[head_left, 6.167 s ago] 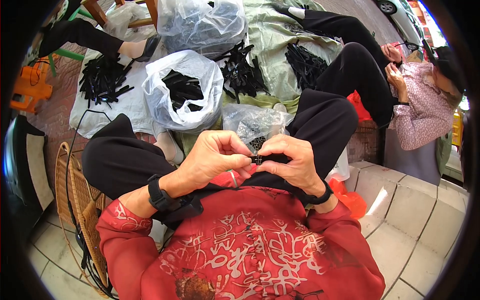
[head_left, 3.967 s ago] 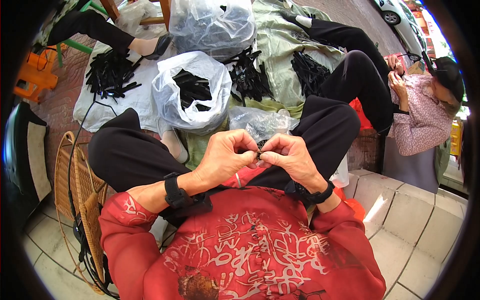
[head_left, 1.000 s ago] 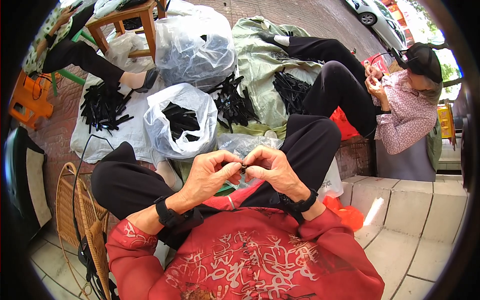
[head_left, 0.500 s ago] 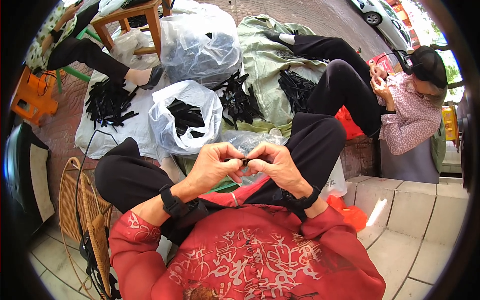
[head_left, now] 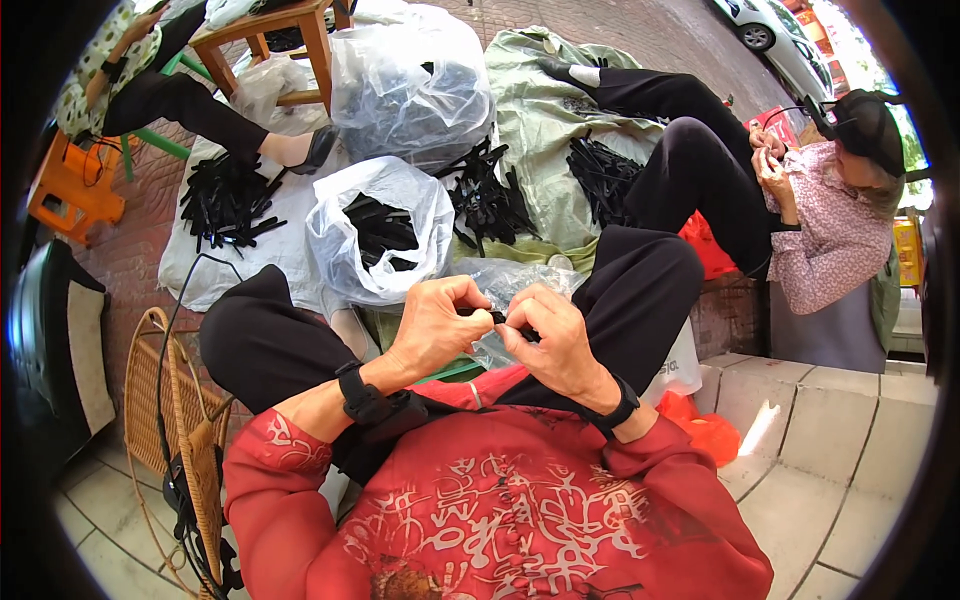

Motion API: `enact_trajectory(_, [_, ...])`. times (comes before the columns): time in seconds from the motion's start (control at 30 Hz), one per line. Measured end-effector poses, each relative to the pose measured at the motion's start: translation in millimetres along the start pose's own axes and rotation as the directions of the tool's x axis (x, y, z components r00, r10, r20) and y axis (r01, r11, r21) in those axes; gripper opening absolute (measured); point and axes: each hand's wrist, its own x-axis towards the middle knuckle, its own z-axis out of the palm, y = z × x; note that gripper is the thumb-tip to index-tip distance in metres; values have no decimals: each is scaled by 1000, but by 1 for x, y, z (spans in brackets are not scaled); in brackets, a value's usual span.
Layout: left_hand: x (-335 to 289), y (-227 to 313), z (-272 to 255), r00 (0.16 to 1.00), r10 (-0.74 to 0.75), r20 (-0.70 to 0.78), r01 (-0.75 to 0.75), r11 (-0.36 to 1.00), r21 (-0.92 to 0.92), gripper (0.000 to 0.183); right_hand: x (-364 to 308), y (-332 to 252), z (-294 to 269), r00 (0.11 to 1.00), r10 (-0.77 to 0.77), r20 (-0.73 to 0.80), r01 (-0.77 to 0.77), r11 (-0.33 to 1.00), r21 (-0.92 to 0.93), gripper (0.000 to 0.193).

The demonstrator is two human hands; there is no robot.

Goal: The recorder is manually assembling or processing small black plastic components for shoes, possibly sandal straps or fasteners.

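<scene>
My left hand [head_left: 447,325] and my right hand [head_left: 548,335] meet above my lap, both closed in pinches. Between their fingertips is a small narrow black piece [head_left: 498,317]; its exact kind is too small to make out, and the fingers cover most of it. Just beyond my hands lies a crumpled clear plastic bag [head_left: 520,278]. Ahead and to the left, an open white plastic bag [head_left: 328,240] holds several flat black strips [head_left: 385,230]. More such strips form a loose pile [head_left: 492,200] beside that bag.
A strip pile [head_left: 225,205] lies at the left on white sheeting, another [head_left: 603,180] on green cloth [head_left: 540,130]. Behind stand a large filled plastic bag [head_left: 410,95] and a wooden stool [head_left: 265,38]. Co-workers sit left and right [head_left: 835,220]. A wicker chair [head_left: 160,410] is at my left.
My hands have drawn slightly apart, my right hand tilting down and to the right. More of the black piece shows between them. The whole view has shifted a little.
</scene>
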Motion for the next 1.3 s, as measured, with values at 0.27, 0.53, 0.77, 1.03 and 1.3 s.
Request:
enact_trajectory(0.27, [9, 2, -7, 965, 9, 262, 73, 950, -302, 6, -2, 18, -10, 908, 386, 165, -414, 758, 504, 11])
enact_trajectory(0.53, [9, 2, 1, 889, 110, 444, 81, 918, -389, 18, 0, 25, -20, 796, 403, 451, -599, 426, 678, 12])
enact_trajectory(0.77, [5, 5, -6, 875, 47, 482, 133, 934, -332, 8, -1, 28, -20, 765, 288, 576, -640, 241, 729, 12])
enact_trajectory(1.03, [2, 1, -1, 831, -54, 553, 234, 937, -260, 10, -2, 25, -15, 727, 328, 603, -638, -3, 770, 9])
enact_trajectory(1.3, [-11, 2, 6, 847, -50, 530, 269, 899, -345, 15, 2, 31, -21, 756, 380, 533, -575, -4, 818, 10])
